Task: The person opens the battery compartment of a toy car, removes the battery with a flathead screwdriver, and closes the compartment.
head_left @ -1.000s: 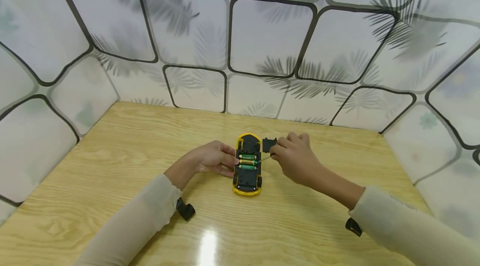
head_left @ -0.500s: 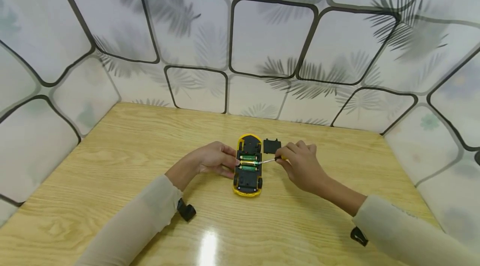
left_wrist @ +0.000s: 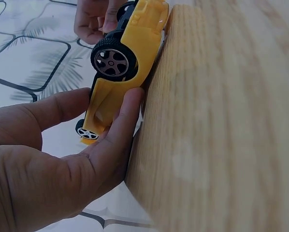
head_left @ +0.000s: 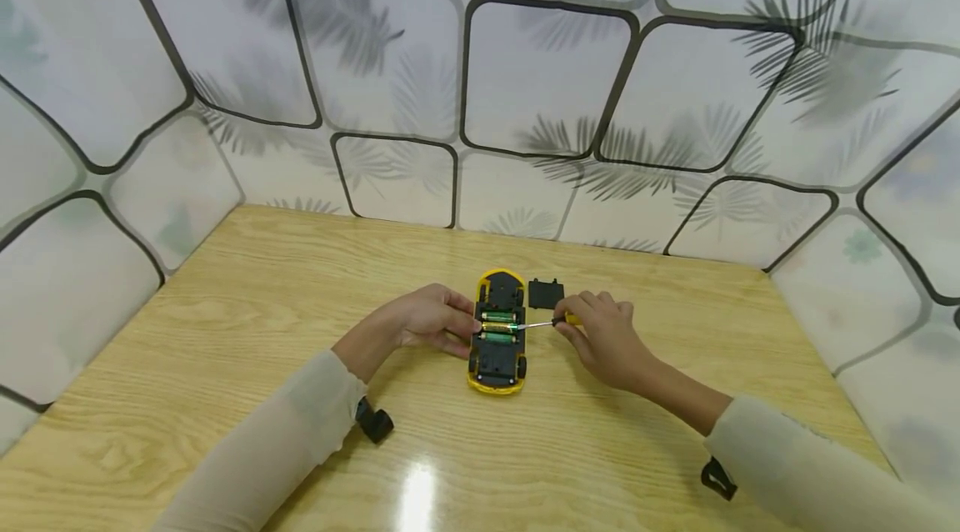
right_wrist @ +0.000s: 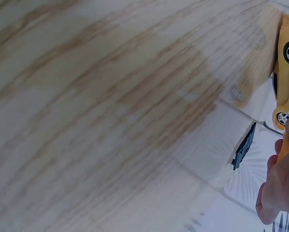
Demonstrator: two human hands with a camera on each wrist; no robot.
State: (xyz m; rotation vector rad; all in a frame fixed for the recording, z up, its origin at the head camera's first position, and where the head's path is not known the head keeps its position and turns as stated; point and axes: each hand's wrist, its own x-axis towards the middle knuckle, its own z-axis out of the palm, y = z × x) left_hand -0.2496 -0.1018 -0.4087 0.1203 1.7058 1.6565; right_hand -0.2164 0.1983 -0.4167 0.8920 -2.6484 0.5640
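Note:
A yellow toy car (head_left: 497,365) lies upside down on the table, its battery bay exposed with three green-and-gold batteries (head_left: 499,317) in a row. My left hand (head_left: 431,319) grips the car's left side between thumb and fingers; the left wrist view shows this hold along the yellow body (left_wrist: 108,99). My right hand (head_left: 607,340) holds a screwdriver (head_left: 538,324) with a yellow-and-black handle. Its metal shaft points left, and the tip is at the right end of the middle battery. In the right wrist view the hand (right_wrist: 280,186) is partly cut off by the frame edge.
A black battery cover (head_left: 546,293) lies flat on the wooden table (head_left: 300,265), just right of the car's upper end. Behind the table rises a patterned wall (head_left: 390,98). Light reflects off the tabletop near its front.
My right hand has drawn back slightly to the right, uncovering the battery cover and more of the screwdriver. The left hand keeps its hold, and the car stays in place.

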